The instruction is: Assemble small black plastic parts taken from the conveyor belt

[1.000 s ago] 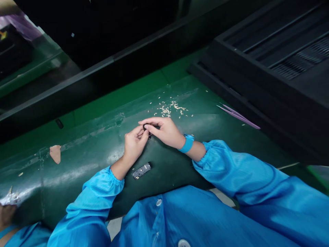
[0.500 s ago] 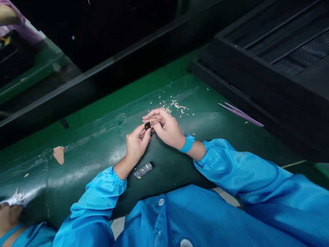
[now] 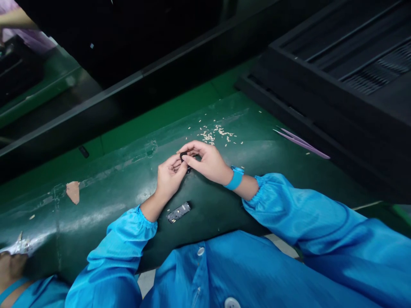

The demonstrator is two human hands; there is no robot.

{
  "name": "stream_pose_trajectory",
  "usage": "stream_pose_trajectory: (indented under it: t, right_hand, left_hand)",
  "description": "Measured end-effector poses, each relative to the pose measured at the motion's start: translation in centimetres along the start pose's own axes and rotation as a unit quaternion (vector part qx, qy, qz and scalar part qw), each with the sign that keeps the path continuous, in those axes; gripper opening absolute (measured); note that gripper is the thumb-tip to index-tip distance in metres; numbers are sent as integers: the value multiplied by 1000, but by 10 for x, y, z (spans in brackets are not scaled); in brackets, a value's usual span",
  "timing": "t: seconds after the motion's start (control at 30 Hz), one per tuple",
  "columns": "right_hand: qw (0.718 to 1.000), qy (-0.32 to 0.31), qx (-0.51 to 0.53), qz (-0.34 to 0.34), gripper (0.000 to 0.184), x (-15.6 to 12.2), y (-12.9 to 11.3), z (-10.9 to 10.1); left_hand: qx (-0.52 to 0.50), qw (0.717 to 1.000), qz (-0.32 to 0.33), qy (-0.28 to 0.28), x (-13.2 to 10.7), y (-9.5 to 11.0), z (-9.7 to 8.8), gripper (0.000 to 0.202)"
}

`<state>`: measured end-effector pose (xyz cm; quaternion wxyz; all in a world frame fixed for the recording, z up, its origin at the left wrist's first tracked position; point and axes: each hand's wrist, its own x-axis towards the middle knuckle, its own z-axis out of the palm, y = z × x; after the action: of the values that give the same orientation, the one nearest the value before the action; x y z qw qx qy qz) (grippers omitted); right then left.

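Observation:
My left hand (image 3: 167,177) and my right hand (image 3: 208,161) meet over the dark green belt (image 3: 112,192). Both pinch a small black part (image 3: 183,155) between their fingertips; most of it is hidden by the fingers. A blue band (image 3: 234,178) circles my right wrist. Just below my left wrist, a small dark circuit board (image 3: 178,212) lies flat on the belt, apart from both hands. Blue sleeves cover both my arms.
Pale scraps (image 3: 214,134) are scattered on the belt beyond my hands. Purple tweezers (image 3: 302,143) lie at the right by stacked black trays (image 3: 337,68). A tan patch (image 3: 72,191) marks the belt at left. Another person's hand (image 3: 11,263) rests at the lower left edge.
My hands stayed together on the small black part. The right fingers shifted over it, so its yellow mark no longer shows. The board has not moved.

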<state>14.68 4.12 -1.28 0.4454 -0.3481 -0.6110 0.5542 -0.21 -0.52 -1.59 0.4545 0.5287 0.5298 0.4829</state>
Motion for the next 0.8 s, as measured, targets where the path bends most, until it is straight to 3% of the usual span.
stream_pose_trajectory:
  t: [0.23, 0.43, 0.5, 0.63, 0.73, 0.8]
  right_hand:
    - [999, -17, 31, 22, 18, 1, 4, -1]
    - [998, -51, 27, 21, 17, 3, 6, -1]
    - [999, -49, 10, 3, 20, 2, 4, -1]
    - [987, 30, -126, -94, 19, -4, -3, 0]
    - [945, -3, -278, -175, 12, -9, -8, -2]
    - [919, -39, -344, -190, 11, -11, -9, -2]
  left_hand:
    - [28, 999, 10, -22, 0, 3, -2, 27]
    - [123, 990, 55, -28, -2, 3, -2, 23]
    - [90, 994, 53, -18, -2, 2, -1, 22]
    - [-42, 998, -7, 51, 4, -1, -4, 38]
    - [-47, 994, -15, 99, 7, -2, -8, 46]
    - [-33, 995, -2, 98, 6, -1, -8, 48]
